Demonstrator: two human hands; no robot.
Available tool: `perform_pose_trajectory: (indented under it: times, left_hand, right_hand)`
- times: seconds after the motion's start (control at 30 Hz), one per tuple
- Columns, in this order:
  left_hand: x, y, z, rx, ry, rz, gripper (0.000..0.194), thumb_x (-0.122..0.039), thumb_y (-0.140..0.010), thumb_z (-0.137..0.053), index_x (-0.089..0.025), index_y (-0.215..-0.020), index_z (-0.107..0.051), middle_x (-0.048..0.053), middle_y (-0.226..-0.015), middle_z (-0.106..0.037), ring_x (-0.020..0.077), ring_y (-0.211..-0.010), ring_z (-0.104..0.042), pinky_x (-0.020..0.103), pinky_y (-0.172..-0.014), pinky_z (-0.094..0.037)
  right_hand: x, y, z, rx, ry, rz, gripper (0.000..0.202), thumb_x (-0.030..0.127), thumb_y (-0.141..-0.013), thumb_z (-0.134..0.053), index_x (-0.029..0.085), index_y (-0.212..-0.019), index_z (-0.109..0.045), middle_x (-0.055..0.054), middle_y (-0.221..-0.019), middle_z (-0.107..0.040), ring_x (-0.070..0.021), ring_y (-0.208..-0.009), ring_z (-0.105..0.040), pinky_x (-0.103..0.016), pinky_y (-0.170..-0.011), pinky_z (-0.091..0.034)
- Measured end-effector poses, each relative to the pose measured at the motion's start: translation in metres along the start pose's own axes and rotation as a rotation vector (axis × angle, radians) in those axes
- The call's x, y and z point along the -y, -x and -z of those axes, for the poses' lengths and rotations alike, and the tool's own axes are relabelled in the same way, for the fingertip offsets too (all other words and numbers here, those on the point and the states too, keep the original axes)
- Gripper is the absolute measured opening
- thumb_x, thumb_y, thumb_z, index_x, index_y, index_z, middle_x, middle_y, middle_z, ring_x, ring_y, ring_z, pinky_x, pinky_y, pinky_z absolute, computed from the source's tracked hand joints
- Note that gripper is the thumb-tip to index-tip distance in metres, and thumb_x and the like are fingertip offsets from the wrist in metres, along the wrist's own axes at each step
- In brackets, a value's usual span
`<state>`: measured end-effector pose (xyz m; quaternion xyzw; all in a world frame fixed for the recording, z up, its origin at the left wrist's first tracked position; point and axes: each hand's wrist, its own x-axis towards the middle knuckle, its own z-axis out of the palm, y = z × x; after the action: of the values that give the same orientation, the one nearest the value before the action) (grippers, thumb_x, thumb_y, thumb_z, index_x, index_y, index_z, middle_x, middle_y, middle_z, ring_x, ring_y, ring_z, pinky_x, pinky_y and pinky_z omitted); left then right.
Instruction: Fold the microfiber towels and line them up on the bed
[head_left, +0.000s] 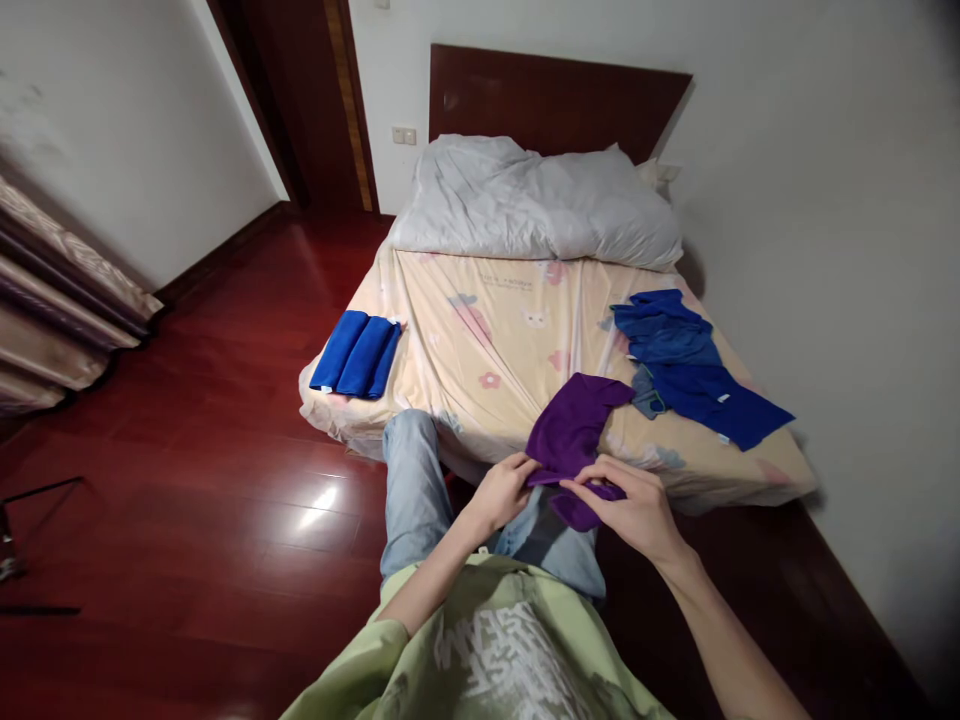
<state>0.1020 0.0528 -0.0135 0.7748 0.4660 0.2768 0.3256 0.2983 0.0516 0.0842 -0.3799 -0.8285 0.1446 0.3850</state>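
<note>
A purple cloth (pixel 574 425) lies partly on the front edge of the bed and partly over my lap. My left hand (pixel 510 487) pinches its near edge, and my right hand (pixel 626 500) grips the same edge a little to the right, fingers closed on the fabric. Part of the cloth hangs below my hands. Two or three blue rolled or folded cloths (pixel 358 355) lie side by side at the bed's left front corner. On the right side of the bed several blue cloths (pixel 694 370) are spread in a loose, overlapping heap.
The bed has a cream patterned sheet (pixel 502 330), a bunched white quilt (pixel 532 205) and a dark headboard (pixel 547 100). Curtains (pixel 60 310) hang at the left. Thin black legs of a stand (pixel 41 490) reach in over the red floor (pixel 247 480).
</note>
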Motion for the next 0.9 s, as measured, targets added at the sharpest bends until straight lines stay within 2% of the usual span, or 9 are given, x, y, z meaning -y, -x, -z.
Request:
perform_pose_trajectory:
  times: [0.1, 0.17, 0.23, 0.4, 0.53, 0.6, 0.7, 0.77, 0.9]
  left_hand:
    - [0.021, 0.002, 0.013, -0.06, 0.067, 0.07, 0.065, 0.002, -0.073, -0.046, -0.025, -0.128, -0.069, 0.003, -0.121, -0.074, 0.0178, -0.113, -0.069, 0.025, -0.101, -0.051]
    - [0.027, -0.002, 0.032, -0.155, 0.112, 0.049, 0.069, 0.001, -0.065, -0.043, -0.022, -0.124, -0.072, 0.005, -0.118, -0.075, 0.0197, -0.111, -0.069, 0.029, -0.103, -0.052]
    - [0.025, -0.011, 0.054, -0.293, 0.116, 0.015, 0.07, -0.002, -0.06, -0.043, -0.022, -0.119, -0.074, 0.005, -0.114, -0.077, 0.0221, -0.11, -0.07, 0.034, -0.103, -0.054]
    - [0.013, -0.039, 0.11, -0.598, 0.04, 0.023, 0.063, -0.008, -0.062, -0.044, -0.02, -0.115, -0.076, 0.005, -0.112, -0.078, 0.0238, -0.108, -0.071, 0.037, -0.1, -0.056]
    - [0.029, -0.047, 0.146, -0.71, -0.027, 0.035, 0.051, -0.012, -0.07, -0.045, -0.018, -0.111, -0.076, 0.006, -0.105, -0.078, 0.0236, -0.099, -0.073, 0.033, -0.092, -0.057]
    - [0.043, -0.043, 0.159, -0.698, -0.079, 0.094, 0.044, -0.015, -0.076, -0.046, -0.016, -0.109, -0.075, 0.007, -0.102, -0.078, 0.0244, -0.097, -0.073, 0.033, -0.089, -0.058]
    - [0.053, -0.029, 0.164, -0.563, -0.163, 0.166, 0.038, -0.02, -0.08, -0.05, -0.016, -0.11, -0.073, 0.011, -0.105, -0.076, 0.0265, -0.101, -0.073, 0.037, -0.093, -0.058]
    - [0.044, -0.018, 0.155, -0.431, -0.176, 0.106, 0.046, -0.021, -0.081, -0.054, -0.015, -0.123, -0.069, 0.014, -0.121, -0.073, 0.0285, -0.117, -0.069, 0.043, -0.105, -0.055]
    - [0.003, -0.004, 0.116, -0.252, -0.027, -0.079, 0.066, -0.022, -0.084, -0.062, -0.019, -0.149, -0.05, 0.015, -0.15, -0.058, 0.0274, -0.14, -0.056, 0.044, -0.119, -0.046]
  right_hand:
    - [-0.011, 0.012, 0.013, 0.112, 0.001, -0.092, 0.009, 0.013, -0.088, -0.069, 0.021, -0.084, -0.068, 0.002, -0.073, -0.064, -0.0131, -0.063, -0.061, -0.024, -0.063, -0.05]
    - [-0.024, 0.019, 0.019, 0.177, 0.017, -0.143, 0.017, 0.007, -0.083, -0.061, 0.022, -0.088, -0.069, 0.001, -0.076, -0.065, -0.014, -0.066, -0.062, -0.024, -0.065, -0.051]
    - [-0.041, 0.022, 0.023, 0.158, 0.054, -0.175, 0.023, 0.005, -0.078, -0.056, 0.022, -0.087, -0.068, 0.0, -0.078, -0.065, -0.0153, -0.069, -0.062, -0.025, -0.066, -0.051]
    - [-0.09, 0.015, 0.022, -0.153, 0.128, -0.256, 0.019, 0.008, -0.079, -0.055, 0.022, -0.08, -0.068, -0.005, -0.086, -0.07, -0.0203, -0.08, -0.066, -0.032, -0.075, -0.055]
    - [-0.097, -0.008, 0.022, -0.368, 0.022, -0.29, 0.024, 0.012, -0.09, -0.053, 0.02, -0.097, -0.075, -0.008, -0.1, -0.077, -0.022, -0.097, -0.073, -0.035, -0.088, -0.059]
    - [-0.086, -0.024, 0.021, -0.453, -0.025, -0.268, 0.025, 0.014, -0.093, -0.055, 0.02, -0.104, -0.077, -0.008, -0.105, -0.079, -0.0219, -0.102, -0.074, -0.036, -0.096, -0.058]
    - [-0.057, -0.045, 0.01, -0.507, -0.082, -0.178, 0.024, 0.014, -0.097, -0.056, 0.021, -0.108, -0.077, -0.007, -0.108, -0.08, -0.0206, -0.103, -0.075, -0.035, -0.099, -0.057]
    - [-0.036, -0.054, -0.008, -0.472, -0.109, -0.116, 0.022, 0.015, -0.098, -0.058, 0.021, -0.108, -0.076, -0.007, -0.107, -0.08, -0.0196, -0.101, -0.075, -0.033, -0.098, -0.058]
    - [0.0, -0.059, -0.061, -0.325, -0.194, -0.055, 0.017, 0.016, -0.097, -0.062, 0.023, -0.105, -0.075, -0.005, -0.1, -0.079, -0.019, -0.093, -0.075, -0.031, -0.092, -0.06]
